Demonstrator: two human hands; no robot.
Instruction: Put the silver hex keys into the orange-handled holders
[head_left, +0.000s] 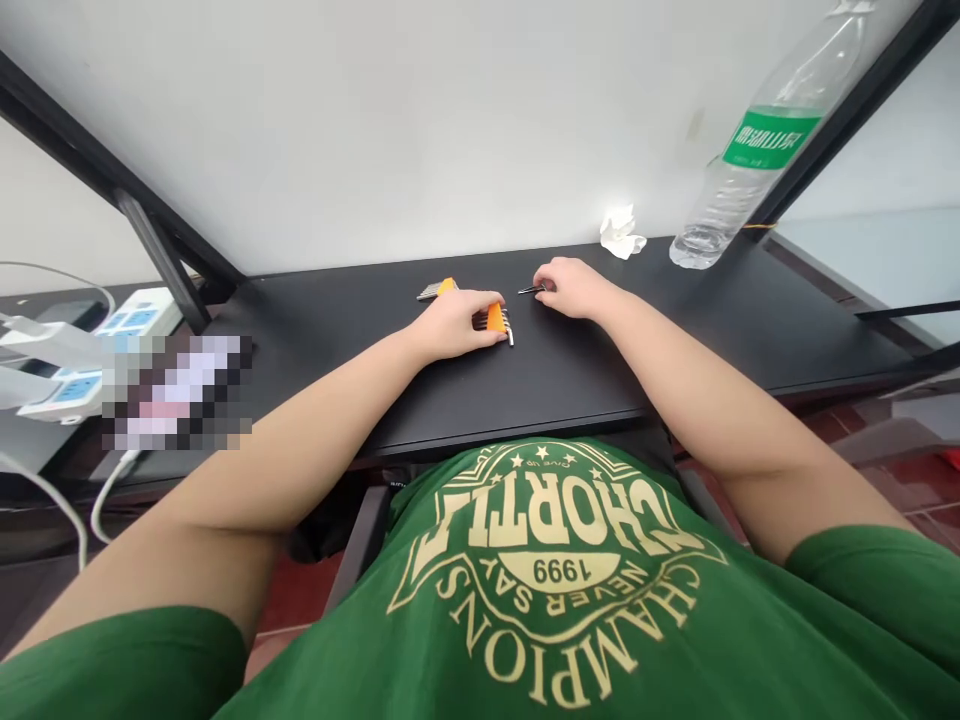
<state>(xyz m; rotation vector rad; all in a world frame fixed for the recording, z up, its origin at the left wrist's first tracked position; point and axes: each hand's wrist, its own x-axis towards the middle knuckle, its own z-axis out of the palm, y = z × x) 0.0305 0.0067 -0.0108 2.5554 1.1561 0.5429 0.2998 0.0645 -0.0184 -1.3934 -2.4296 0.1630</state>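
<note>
My left hand (461, 325) is closed around an orange hex key holder (496, 318) just above the black table (420, 400). Several bent silver keys stick out by its fingertips. Behind that hand, a second orange part (447, 286) shows with thin silver rods beside it; whether it belongs to the same holder is hidden. To the right, my right hand (576, 287) pinches a thin dark metal key (529, 290), which looks like a hex key, close to the tabletop. Its tip points left toward the holder, and a gap separates the two hands.
A crumpled white tissue (622, 232) lies at the wall behind my right hand. Right of it stands a clear water bottle (739, 170) with a green label. Power strips (127, 325) with plugs and white cables are at the left, beside a blurred-out phone-like object (180, 390).
</note>
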